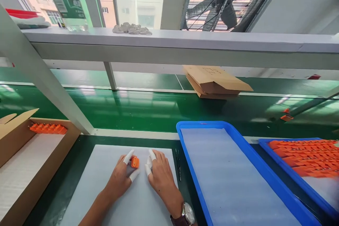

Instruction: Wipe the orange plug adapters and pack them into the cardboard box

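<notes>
My left hand (pixel 122 176), with white finger cots on its fingertips, is over a white sheet (pixel 116 212) on the bench. A small orange plastic part (pixel 135 162) sits between its index finger and thumb, partly covered by the fingers. My right hand (pixel 162 173) is just to the right, a short gap from the part. Its fingers, also in white cots, are curled together, and whatever they may pinch is hidden. A watch is on the right wrist.
At left is a cardboard box (pixel 39 180) with a row of orange parts (pixel 49 128). A blue-rimmed tray (pixel 254 159) stands at right, beyond it another tray (pixel 312 192) with rows of orange parts (pixel 309 157). A thin tool (pixel 178 164) lies beside the sheet. Behind runs a green conveyor belt (pixel 137 109).
</notes>
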The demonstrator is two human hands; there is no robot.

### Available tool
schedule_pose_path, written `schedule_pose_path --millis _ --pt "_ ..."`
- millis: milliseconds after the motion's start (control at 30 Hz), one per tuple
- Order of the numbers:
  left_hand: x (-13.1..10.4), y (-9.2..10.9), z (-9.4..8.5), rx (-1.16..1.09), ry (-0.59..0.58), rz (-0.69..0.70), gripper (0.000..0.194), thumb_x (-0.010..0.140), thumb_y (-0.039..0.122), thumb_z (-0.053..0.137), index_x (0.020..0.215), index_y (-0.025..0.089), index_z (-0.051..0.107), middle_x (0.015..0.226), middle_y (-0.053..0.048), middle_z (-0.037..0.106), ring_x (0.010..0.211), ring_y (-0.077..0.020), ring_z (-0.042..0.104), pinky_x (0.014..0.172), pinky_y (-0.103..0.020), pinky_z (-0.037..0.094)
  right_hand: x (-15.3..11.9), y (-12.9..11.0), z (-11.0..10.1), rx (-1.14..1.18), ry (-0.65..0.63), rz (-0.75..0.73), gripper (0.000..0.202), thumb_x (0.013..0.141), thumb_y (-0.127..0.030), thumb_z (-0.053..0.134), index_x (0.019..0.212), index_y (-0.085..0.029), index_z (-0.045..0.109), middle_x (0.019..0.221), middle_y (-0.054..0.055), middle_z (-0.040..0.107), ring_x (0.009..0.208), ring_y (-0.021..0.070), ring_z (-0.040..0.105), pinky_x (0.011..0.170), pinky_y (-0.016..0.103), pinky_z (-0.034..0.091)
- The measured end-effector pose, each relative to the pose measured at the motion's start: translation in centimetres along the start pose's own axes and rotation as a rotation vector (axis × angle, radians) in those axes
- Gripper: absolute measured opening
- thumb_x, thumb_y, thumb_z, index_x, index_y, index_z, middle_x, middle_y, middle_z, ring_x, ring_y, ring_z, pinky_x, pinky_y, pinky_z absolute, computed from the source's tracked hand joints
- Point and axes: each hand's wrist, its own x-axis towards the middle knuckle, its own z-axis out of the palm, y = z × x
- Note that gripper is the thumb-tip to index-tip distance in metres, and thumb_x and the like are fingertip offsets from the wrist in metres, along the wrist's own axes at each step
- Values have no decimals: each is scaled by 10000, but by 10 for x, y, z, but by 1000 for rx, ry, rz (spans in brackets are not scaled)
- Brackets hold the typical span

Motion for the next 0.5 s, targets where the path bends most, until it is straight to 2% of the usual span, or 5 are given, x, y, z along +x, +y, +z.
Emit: schedule_pose_path --millis 100,167,300,400,500 --pt "1 2 -2 -20 -28 -13 814 887 165 638 1590 315 255 1203 -107 618 1106 -277 615 1021 -506 508 0 7 6 -41 30 -29 365 761 -53 507 1055 -179 684 1238 190 646 1128 369 575 865 530 544" --pt "1 5 -7 -42 -66 -11 849 858 191 701 1586 296 277 1221 -120 622 1115 -287 614 1029 -503 511 -1 14 11 -76 39 -56 378 706 -65 504 1004 -199 695 1257 175 647 1144 372 569 891 532 532" --pt "-4 10 -33 12 -85 36 808 886 301 711 1580 281 299 1452 -153 529 1285 -321 552 1085 -502 490 -7 31 27 -154 29 -84 246 688 -140 500 818 -221 693 1325 148 632 1207 381 560 912 529 529" --pt "-11 2 -75 252 115 37 680 915 233 630 1543 264 370 1509 -141 494 1389 -336 465 1127 -530 438 -8 40 35 -160 -19 -67 193 735 -226 494 754 -225 686 1338 155 629 1241 394 551 925 538 536" --pt "-26 -17 -132 612 394 -113 410 888 142 550 1288 208 613 1462 -148 542 1432 -365 404 1140 -570 378 -4 39 35 -131 -151 13 218 776 -330 521 794 -214 705 1357 161 621 1271 405 538 957 545 535"
